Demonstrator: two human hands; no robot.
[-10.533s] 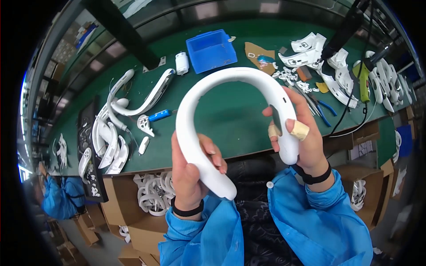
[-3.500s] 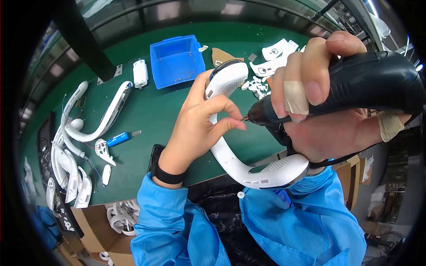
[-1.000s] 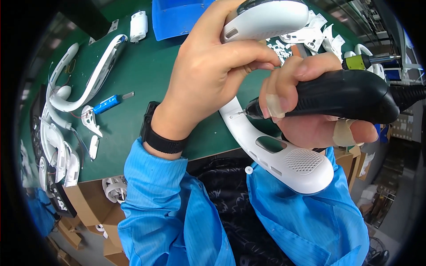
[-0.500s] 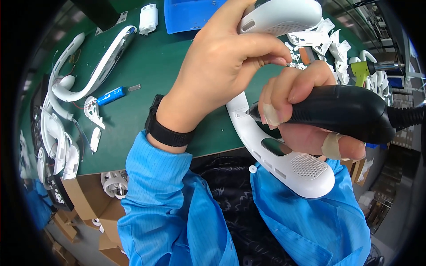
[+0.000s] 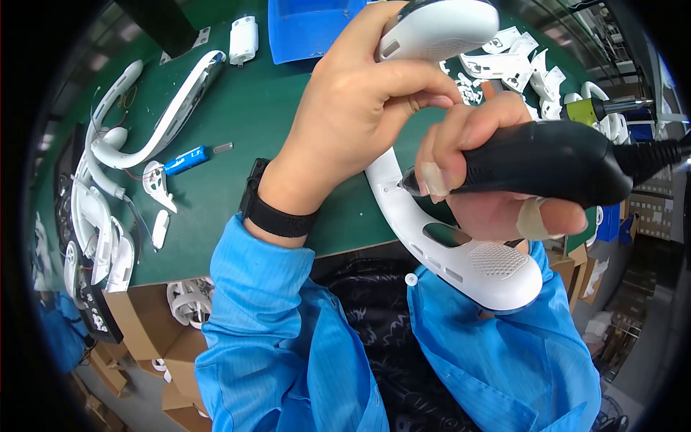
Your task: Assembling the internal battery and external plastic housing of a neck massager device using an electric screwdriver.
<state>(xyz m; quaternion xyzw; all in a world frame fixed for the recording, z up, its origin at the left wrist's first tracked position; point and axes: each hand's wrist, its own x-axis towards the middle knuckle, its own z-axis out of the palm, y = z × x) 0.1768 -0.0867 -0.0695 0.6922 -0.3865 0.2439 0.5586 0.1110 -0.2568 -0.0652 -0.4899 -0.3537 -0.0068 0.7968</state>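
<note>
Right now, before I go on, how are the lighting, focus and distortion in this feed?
Head view: lit well enough that the white neckband reads clearly, its lower perforated grille fairly crisp; head view: the black electric screwdriver is dark with little surface detail, its tip too small to judge for focus; head view: fisheye bending toward the rim, corners black.

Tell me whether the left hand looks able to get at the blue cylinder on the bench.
Probably not as things stand: the left hand is holding the white curved device. The way itself looks free, with green bench top showing between it and the blue cylinder.
</note>
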